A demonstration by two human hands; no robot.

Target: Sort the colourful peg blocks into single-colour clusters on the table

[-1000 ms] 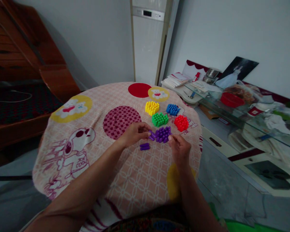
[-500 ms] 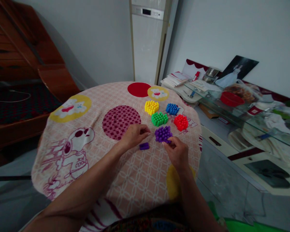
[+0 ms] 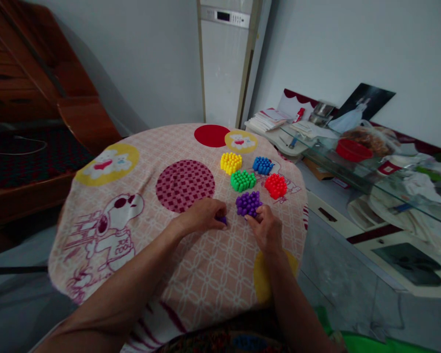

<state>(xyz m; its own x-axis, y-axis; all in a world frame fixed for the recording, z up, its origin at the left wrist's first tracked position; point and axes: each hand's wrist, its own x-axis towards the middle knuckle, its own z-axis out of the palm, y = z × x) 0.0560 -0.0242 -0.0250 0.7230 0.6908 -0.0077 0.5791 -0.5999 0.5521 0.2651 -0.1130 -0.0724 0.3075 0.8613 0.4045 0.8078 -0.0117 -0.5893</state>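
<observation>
Small purple plastic pegs [image 3: 248,202] with rounded tops stand close together in a cluster on the cloth-covered table. My right hand [image 3: 267,226] is closed at the near right edge of this cluster, thumb and fingers against its outer pegs. To the left, low over the cloth, my left hand [image 3: 206,215] is pinched on a few purple pegs [image 3: 223,220] lying apart from the cluster; its fingers partly hide them. Behind the purple ones are clusters of green pegs [image 3: 243,181], red pegs [image 3: 276,186], yellow pegs [image 3: 231,163] and blue pegs [image 3: 263,165].
A patterned pink cloth [image 3: 213,279] covers the round table. On the right, a glass-topped cabinet [image 3: 385,191] bears papers, a red bowl [image 3: 353,150] and bags. A white floor-standing unit [image 3: 224,68] is behind the table, and a wooden bench [image 3: 84,122] is at the left.
My left hand has come down and closed on the loose purple pegs. My right hand has shifted slightly but stays at the edge of the purple cluster.
</observation>
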